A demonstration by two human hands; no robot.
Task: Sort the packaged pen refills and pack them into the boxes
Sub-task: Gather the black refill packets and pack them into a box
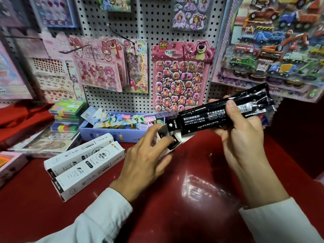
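Observation:
My right hand (pixel 242 135) grips a bundle of black packaged pen refills (pixel 215 114), held slanting with its lower end at the mouth of an open white box (pixel 172 137). My left hand (pixel 145 158) holds that white box from the left, with its fingers on the open end flaps. Most of the box is hidden under the hand. Two closed white boxes (pixel 84 163) lie side by side on the red table (pixel 192 190), to the left of my left hand.
A light blue tray (pixel 105 134) of small coloured items stands behind the boxes. Stacked green cases (pixel 67 109) and flat packs lie at the left. A pegboard (pixel 140 32) with hanging sticker sheets rises just behind the table.

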